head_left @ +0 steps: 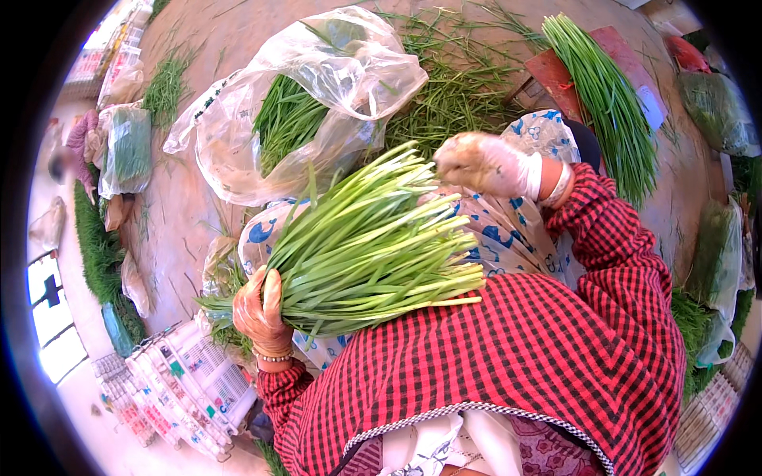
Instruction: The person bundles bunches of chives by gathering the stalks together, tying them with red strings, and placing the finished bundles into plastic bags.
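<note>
A thick bunch of garlic chives (pixel 373 246) lies across my lap, pale stem ends to the right and green leaves to the left. My left hand (pixel 263 312), in a thin clear glove, is closed round its leafy end. Just beyond the upper stem ends hovers my right hand (pixel 486 164), gloved too and soiled. Motion smears its fingers, so whether it pinches a stalk is hidden. Under the bunch, a plastic apron with blue prints (pixel 508 230) covers my legs.
A clear plastic bag (pixel 238 163) with more chives stands ahead. Loose trimmings (pixel 452 87) litter the floor beside it. At the far right, long chives (pixel 607 103) lie over a red stool (pixel 548 79). White crates (pixel 186 381) stand at the near left; bagged greens (pixel 127 151) lie farther left.
</note>
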`<state>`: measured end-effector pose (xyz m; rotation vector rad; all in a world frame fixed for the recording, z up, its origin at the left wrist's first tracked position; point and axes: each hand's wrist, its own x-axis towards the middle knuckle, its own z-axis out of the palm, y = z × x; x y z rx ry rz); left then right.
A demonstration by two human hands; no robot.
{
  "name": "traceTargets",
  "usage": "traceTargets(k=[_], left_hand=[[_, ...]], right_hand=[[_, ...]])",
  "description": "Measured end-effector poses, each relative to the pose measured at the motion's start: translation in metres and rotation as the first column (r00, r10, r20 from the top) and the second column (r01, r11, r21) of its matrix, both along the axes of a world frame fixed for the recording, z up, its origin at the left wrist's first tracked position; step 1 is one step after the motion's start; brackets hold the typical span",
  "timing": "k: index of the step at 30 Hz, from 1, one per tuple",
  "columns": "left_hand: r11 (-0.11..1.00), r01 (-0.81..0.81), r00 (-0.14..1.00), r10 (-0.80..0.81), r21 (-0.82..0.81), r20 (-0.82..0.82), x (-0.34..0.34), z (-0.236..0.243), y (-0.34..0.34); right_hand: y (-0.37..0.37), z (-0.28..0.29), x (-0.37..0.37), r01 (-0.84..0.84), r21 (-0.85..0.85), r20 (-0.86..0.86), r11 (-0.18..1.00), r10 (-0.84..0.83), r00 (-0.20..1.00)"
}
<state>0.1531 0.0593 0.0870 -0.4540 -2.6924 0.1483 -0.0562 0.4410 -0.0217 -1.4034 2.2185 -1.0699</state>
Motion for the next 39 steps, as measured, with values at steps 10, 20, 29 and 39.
traceTargets(k=[10,20,29,39], left_hand=[[0.999,-0.007,1.000,0.007,0.043,-0.006,-0.002,0.002,0.004],[0.843,-0.260,0.886,0.014,0.471,0.464,-0.010,-0.007,0.014],[0.620,-0.510,0.607,-0.232,0.596,0.760,-0.009,0.000,0.017],[0.179,-0.772,0.574,-0.217,0.611,0.789,-0.017,-0.005,0.030]], right_hand=[[-0.040,0.022,-0.029,0.140,-0.100,0.584,0.985,-0.056,0.810],[-0.034,0.033,-0.016,0.106,-0.022,0.345,0.994,-0.092,0.934],[0.036,0.027,-0.057,0.447,0.202,0.482,0.871,-0.486,0.729],[-0.050,0.079,-0.049,0.316,-0.493,-0.161,0.811,-0.442,0.882]])
